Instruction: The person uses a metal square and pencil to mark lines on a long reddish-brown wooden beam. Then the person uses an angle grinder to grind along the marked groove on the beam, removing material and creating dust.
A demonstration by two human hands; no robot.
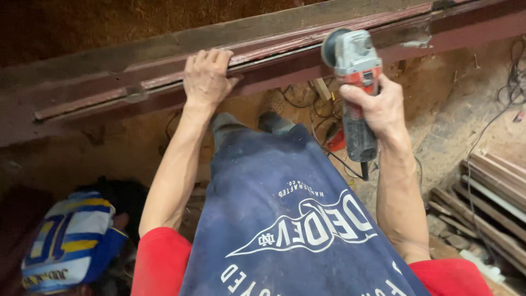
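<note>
— Both your arms reach forward and up. How does your left hand (205, 79) sit?

— Your left arm runs out nearly straight, and the hand lies palm-down on the long wooden beam (274, 46), fingers curled over its upper edge and pressing it.

— And your right hand (378, 107)?

— Your right elbow is bent, forearm rising. The hand is wrapped tight around the body of an angle grinder (353, 71), thumb across the front. The grinder stands upright, its grey metal head and round disc guard above your fist, just beside the beam's lower face; I cannot tell whether the disc touches the wood.

— What is the beam like?

— It is dark, reddish-brown painted timber, worn and scratched, with narrow moulded strips along its length, running from beyond your left hand past your right.

— What else is near you?

— A dark blue cloth apron (274, 219) with white print hangs between your arms. Below your right elbow lies a stack of wooden slats (487, 203) on dusty ground. Below your left elbow sits a blue, white and yellow striped bag (71, 241); its contents are hidden. A black cable (493, 126) trails over the ground beyond your right wrist.
</note>
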